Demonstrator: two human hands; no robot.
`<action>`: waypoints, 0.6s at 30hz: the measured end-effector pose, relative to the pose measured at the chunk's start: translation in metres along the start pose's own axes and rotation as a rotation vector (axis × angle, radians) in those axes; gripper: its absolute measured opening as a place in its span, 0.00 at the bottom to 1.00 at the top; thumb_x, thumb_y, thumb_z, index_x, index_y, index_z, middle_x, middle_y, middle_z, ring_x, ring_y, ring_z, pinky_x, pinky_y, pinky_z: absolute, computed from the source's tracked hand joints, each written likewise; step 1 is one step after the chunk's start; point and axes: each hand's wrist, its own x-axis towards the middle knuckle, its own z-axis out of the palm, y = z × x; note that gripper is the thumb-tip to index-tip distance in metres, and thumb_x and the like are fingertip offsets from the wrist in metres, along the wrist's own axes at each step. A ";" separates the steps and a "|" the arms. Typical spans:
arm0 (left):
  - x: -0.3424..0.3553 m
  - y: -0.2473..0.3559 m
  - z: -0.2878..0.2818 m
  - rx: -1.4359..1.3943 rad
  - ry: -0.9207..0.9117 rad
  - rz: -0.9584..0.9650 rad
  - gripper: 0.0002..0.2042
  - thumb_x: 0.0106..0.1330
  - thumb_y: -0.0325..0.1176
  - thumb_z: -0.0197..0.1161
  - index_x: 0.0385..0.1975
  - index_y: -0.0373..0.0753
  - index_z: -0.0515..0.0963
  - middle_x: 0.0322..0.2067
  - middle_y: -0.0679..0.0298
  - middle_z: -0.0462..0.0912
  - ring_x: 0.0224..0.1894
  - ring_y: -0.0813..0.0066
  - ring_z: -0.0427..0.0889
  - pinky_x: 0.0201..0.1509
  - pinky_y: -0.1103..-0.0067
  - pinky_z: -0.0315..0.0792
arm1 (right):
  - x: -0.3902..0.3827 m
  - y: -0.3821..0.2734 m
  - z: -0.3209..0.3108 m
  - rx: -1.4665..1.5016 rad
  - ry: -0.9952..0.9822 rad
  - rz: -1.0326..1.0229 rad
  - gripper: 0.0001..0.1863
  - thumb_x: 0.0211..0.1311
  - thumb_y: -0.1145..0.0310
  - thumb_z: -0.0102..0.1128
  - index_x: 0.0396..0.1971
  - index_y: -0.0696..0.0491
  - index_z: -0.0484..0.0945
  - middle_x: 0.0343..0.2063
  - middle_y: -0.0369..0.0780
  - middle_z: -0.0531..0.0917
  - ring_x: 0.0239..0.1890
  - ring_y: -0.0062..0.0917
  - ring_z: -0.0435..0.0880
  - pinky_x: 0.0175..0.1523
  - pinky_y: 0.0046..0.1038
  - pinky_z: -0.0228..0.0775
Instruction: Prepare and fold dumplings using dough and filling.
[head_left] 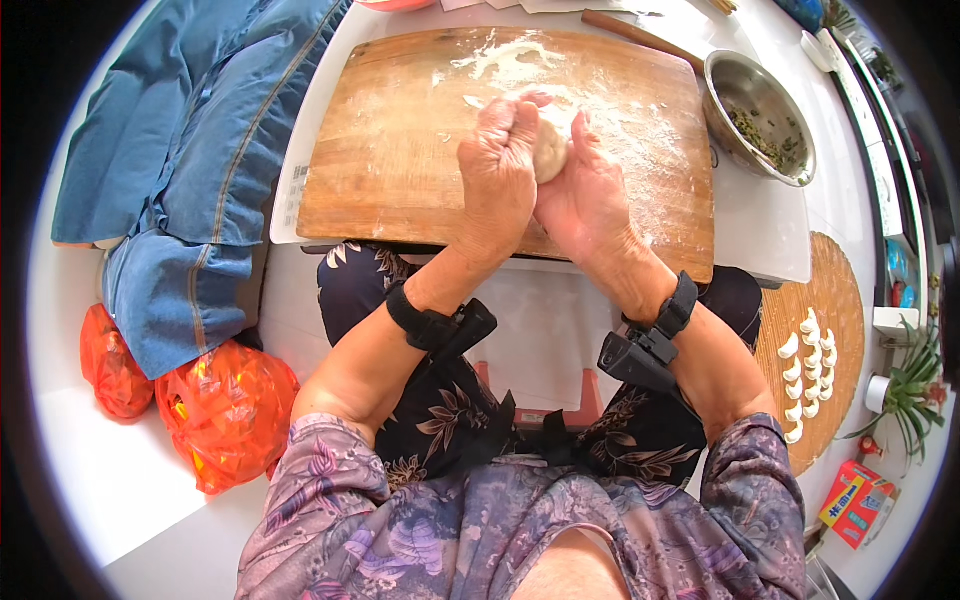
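A pale lump of dough (550, 152) is held between my two hands above the floured wooden board (390, 160). My left hand (498, 165) has its fingers curled and presses on the dough's left side. My right hand (588, 190) cups the dough from the right and below, palm turned up and thumb raised. Part of the lump is hidden behind the fingers. Loose flour (510, 58) lies on the board's far part, with more scattered to the right of my hands.
A metal bowl (715, 90) with chopped green filling stands at the board's right. Behind it lies a wooden rolling pin (640, 40). Several dumplings (812, 380) sit on a round board (840, 290) at lower right. Denim cloth (200, 130) and red bags (228, 410) are at left.
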 end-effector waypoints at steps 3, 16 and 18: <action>0.004 0.003 -0.006 0.085 -0.105 0.047 0.16 0.72 0.39 0.50 0.44 0.30 0.76 0.37 0.63 0.80 0.39 0.82 0.73 0.47 0.85 0.69 | 0.007 -0.009 -0.004 -0.039 0.053 -0.029 0.23 0.71 0.50 0.40 0.52 0.53 0.66 0.48 0.39 0.75 0.50 0.28 0.75 0.56 0.37 0.68; 0.004 -0.009 -0.005 0.505 -0.359 0.638 0.10 0.59 0.29 0.61 0.39 0.34 0.79 0.44 0.54 0.80 0.55 0.56 0.74 0.63 0.65 0.58 | 0.001 -0.020 -0.002 -0.246 0.155 -0.106 0.28 0.68 0.41 0.37 0.47 0.52 0.69 0.41 0.38 0.78 0.44 0.23 0.78 0.48 0.28 0.73; 0.004 -0.008 -0.002 0.524 -0.332 0.666 0.09 0.58 0.27 0.61 0.37 0.33 0.79 0.42 0.53 0.80 0.54 0.55 0.75 0.63 0.64 0.58 | -0.002 -0.024 0.001 -0.270 0.145 -0.061 0.30 0.68 0.40 0.35 0.47 0.54 0.69 0.42 0.38 0.78 0.45 0.22 0.78 0.52 0.26 0.71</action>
